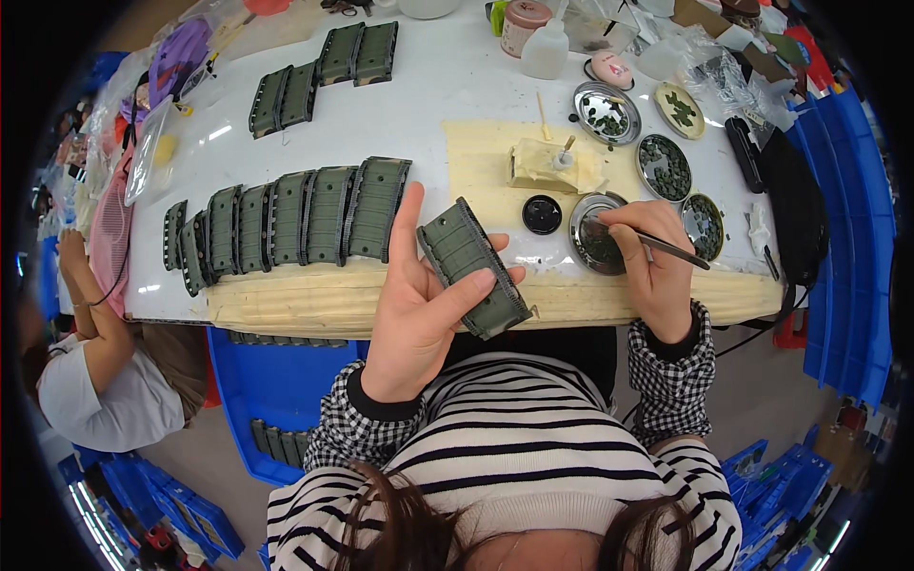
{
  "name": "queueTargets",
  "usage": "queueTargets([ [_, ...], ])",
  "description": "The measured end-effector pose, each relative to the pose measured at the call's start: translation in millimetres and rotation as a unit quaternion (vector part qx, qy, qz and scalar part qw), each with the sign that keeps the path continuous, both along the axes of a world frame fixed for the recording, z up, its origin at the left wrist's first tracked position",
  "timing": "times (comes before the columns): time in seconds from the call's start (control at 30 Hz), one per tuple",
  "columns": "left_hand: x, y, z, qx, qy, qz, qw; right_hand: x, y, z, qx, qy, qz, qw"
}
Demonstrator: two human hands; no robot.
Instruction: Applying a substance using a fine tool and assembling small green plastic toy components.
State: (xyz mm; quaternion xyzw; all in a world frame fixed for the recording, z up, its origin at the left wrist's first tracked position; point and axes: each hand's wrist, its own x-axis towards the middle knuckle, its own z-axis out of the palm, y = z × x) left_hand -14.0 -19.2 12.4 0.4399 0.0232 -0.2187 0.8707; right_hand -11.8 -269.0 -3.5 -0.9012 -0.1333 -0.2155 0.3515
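Note:
My left hand (405,324) holds a dark green, ribbed, slightly curved panel (466,252) with black toothed edges. It rests tilted across the fingers with the thumb over its front, and the index finger stretches up beside it. In my right hand (657,271), dark tweezers (678,250) are pinched between thumb and fingers. Their tips point left over a round metal dish (575,238) that holds small dark green bits; whether they grip a bit cannot be seen. Left of the dish sits a small round black lid or cup (542,215).
A row of similar green panels (324,217) stands at left, with more (357,53) farther back. Several round dishes of green bits (664,169) lie at right. A tape-covered block (538,167) stands mid-table. A blue bin (276,381) sits below the edge. Another person (114,390) is at far left.

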Motion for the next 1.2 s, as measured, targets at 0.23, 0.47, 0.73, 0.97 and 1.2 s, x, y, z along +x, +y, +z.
queueTargets([
  [0.23, 0, 0, -3, 0.012, -0.01, -0.053, 0.998, 4, 0, 2, -0.004, 0.006, 0.011, 1.0],
  [0.47, 2, -8, -6, -0.051, 0.033, -0.127, 0.99, -14, 25, 35, 0.148, 0.003, 0.118, 0.982],
  [0.73, 0, -10, -17, -0.124, 0.07, -0.161, 0.977, -13, 47, 42, 0.044, -0.034, 0.208, 0.976],
  [0.97, 0, -9, -7, -0.124, 0.076, -0.183, 0.972, -12, 45, 39, 0.095, 0.002, 0.207, 0.974],
  [1.2, 1, -8, -7, -0.15, 0.083, -0.192, 0.966, -11, 45, 39, 0.093, 0.008, 0.219, 0.971],
])
